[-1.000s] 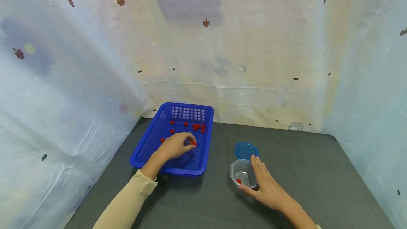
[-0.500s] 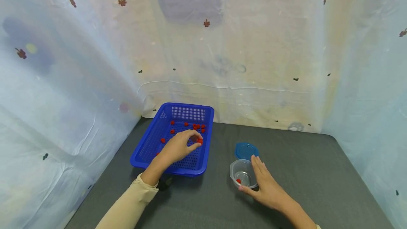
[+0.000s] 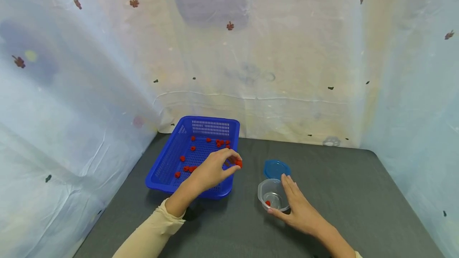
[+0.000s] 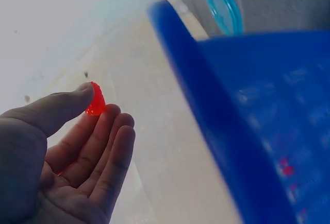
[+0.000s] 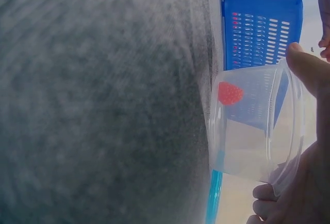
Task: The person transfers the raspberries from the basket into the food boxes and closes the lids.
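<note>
My left hand (image 3: 212, 171) pinches a red raspberry (image 4: 96, 100) between thumb and fingertips, above the right rim of the blue plastic basket (image 3: 156, 167). Several more raspberries lie scattered on the basket's floor. To the right, my right hand (image 3: 301, 211) holds a clear plastic container (image 5: 247, 152) by its rim, thumb on the near side and fingers on the far side. The container stands upright without a cover on the table. Inside, one raspberry (image 5: 229, 94) rests at the bottom.
A round blue lid (image 3: 276, 168) lies just behind the container. The dark grey table (image 3: 344, 186) is bounded at the back and sides by a pale patterned sheet (image 3: 272, 63). Bare tabletop shows between basket and container.
My left hand has moved right with the raspberry, from over the basket's middle to its right rim. The right hand and the container have stayed in place.
</note>
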`<act>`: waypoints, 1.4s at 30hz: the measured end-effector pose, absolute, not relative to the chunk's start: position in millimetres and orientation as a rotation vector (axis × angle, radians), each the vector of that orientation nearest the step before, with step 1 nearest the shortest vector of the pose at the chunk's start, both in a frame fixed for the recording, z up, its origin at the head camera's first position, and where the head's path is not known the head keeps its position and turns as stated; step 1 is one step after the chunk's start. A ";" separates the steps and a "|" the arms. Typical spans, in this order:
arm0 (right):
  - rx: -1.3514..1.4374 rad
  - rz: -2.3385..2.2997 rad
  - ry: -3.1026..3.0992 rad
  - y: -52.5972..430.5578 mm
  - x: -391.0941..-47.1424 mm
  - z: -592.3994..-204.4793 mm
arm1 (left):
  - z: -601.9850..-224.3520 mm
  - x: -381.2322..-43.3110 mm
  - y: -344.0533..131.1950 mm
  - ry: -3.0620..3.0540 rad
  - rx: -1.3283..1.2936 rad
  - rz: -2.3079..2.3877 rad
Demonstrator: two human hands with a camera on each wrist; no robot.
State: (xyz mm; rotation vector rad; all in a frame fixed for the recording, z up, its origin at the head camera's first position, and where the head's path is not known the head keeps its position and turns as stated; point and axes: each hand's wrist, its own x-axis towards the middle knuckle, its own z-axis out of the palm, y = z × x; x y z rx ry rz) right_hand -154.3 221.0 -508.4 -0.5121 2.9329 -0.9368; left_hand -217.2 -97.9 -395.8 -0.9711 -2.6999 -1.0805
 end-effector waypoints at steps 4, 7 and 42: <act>-0.509 -0.926 2.936 220.0 -154.7 -507.6 | -397.3 -211.7 -83.8 -2.698 -1.036 -1.087; -0.507 -0.915 2.937 220.3 -155.1 -507.1 | -402.3 -208.6 -72.3 -2.716 -1.085 -1.070; -0.509 -0.906 2.935 219.2 -154.1 -504.5 | -433.4 -208.2 -22.0 -2.784 -1.131 -0.824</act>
